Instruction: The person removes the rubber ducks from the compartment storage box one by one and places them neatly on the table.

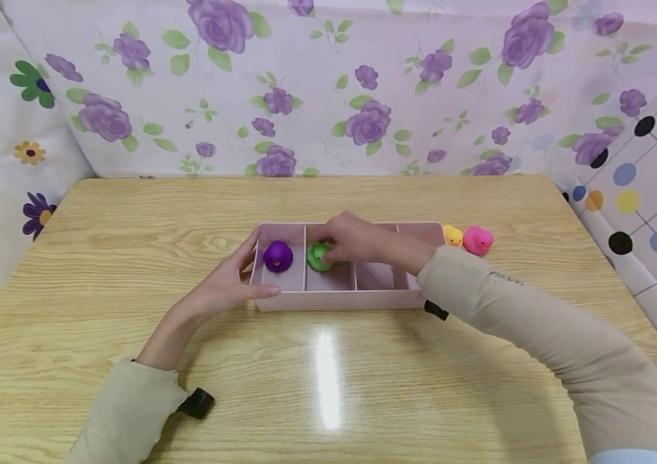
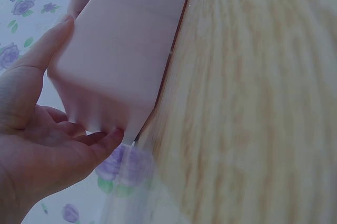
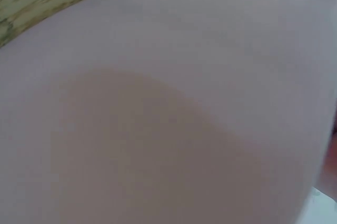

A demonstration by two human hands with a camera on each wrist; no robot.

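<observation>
- Here at the tips: my right hand (image 1: pixel 354 237) has thumb and fingers clamped on the green duck (image 1: pixel 318 257), down in the box's (image 1: pixel 334 301) second compartment from the left!
- Over on the left end, my left hand (image 1: pixel 227 277) grips that box, thumb over the front rim, fingers around the end wall.
- Purple duck (image 1: pixel 278 256) sits in the leftmost compartment.
- Yellow duck (image 1: pixel 453 236) and pink duck (image 1: pixel 478 240), side by side on the table (image 1: pixel 247 386), just beyond the right end!
</observation>
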